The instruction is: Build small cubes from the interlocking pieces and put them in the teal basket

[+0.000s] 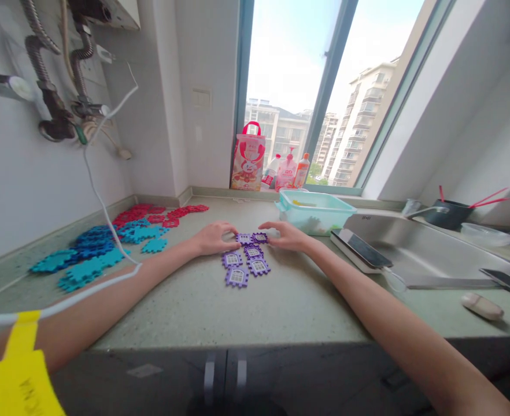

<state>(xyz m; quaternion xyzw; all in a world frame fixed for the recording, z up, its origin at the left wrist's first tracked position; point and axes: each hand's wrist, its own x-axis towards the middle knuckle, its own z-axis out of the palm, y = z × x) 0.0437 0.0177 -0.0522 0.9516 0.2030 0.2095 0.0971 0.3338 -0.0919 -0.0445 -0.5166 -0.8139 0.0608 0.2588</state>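
Note:
Several purple interlocking tiles with white window pictures lie in a small group on the counter. My left hand pinches the left edge of the far-left purple tile. My right hand has its thumb and fingers at the right side of the far-right purple tile, which sits against the left one. Nearer to me lie a middle purple tile, another below it, and two on the left, including the nearest purple tile.
Blue tiles, turquoise tiles and red tiles are piled at left, with a white cable crossing over. A turquoise plastic bin stands behind my right hand. A phone lies beside the sink.

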